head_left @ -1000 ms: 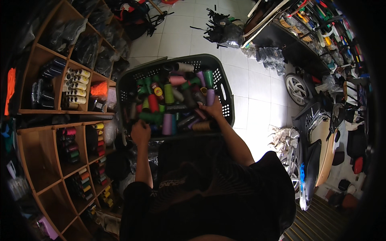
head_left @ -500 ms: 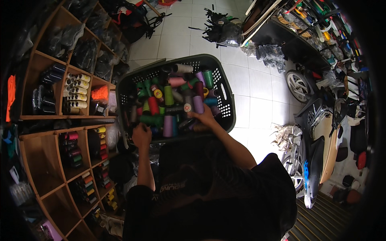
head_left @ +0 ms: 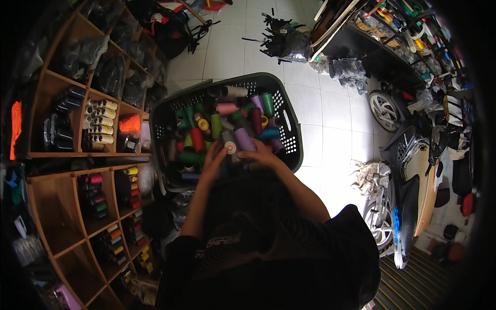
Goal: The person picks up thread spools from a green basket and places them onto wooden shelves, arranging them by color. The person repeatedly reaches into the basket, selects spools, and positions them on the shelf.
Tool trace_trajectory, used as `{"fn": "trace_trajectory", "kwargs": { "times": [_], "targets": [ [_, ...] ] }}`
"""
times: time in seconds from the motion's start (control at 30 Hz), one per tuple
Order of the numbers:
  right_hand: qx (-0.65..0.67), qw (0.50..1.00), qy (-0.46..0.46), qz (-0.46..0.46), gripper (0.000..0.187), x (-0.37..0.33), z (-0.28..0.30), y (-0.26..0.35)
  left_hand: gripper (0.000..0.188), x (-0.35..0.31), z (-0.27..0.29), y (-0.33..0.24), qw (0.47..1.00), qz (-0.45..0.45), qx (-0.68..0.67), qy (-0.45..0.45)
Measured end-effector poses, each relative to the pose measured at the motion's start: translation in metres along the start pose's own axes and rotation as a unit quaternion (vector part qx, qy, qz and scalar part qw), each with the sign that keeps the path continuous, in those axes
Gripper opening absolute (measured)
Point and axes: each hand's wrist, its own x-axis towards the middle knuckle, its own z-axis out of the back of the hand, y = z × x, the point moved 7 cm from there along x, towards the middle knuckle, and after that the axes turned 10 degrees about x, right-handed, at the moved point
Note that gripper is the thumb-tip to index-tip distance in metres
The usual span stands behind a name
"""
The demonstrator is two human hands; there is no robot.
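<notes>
At the centre of the frame, the fingers of the left hand [head_left: 213,161] and the right hand [head_left: 262,155] curl in together around a grey thread cone [head_left: 228,144] and a lilac thread cone [head_left: 244,139], gripping them from either side. Half a second ago the hands were spread apart, left hand down at the basket's near rim; now they have closed on the same pair, so a lift looks under way. Both cones run lengthwise toward the upper left of the frame, ends facing the camera. They sit in the near half of the dark laundry basket [head_left: 292,129], on the white tiled floor [head_left: 325,103], beside wooden shelves [head_left: 62,155] stocked with spools.
</notes>
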Motion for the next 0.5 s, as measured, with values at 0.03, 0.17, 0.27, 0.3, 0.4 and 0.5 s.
{"fn": "trace_trajectory", "kwargs": {
  "times": [0.03, 0.17, 0.27, 0.3, 0.4, 0.5],
  "targets": [
    [-0.018, 1.0, 0.008, 0.004, 0.079, 0.005, 0.001, -0.007, 0.057, 0.007, -0.01, 0.001, 1.0, -0.013, 0.005, 0.011],
    [-0.099, 0.995, -0.018, 0.016, 0.075, 0.012, 0.014, -0.022, 0.057, 0.018, -0.014, 0.003, 0.998, -0.041, 0.045, -0.015],
    [-0.136, 0.987, -0.086, 0.026, 0.073, 0.006, 0.031, -0.025, 0.053, 0.018, -0.004, 0.009, 0.999, -0.024, 0.019, -0.03],
    [-0.175, 0.982, -0.069, 0.018, 0.071, 0.007, 0.034, -0.031, 0.051, 0.017, 0.0, 0.012, 0.999, -0.006, 0.006, -0.032],
    [-0.243, 0.97, 0.004, 0.017, 0.064, 0.016, 0.042, -0.057, 0.047, 0.016, 0.009, 0.026, 0.996, 0.051, -0.047, -0.048],
    [-0.18, 0.98, 0.08, 0.028, 0.052, 0.016, 0.034, -0.065, 0.049, 0.017, 0.023, 0.042, 0.992, 0.09, -0.048, -0.076]
  ]
}}
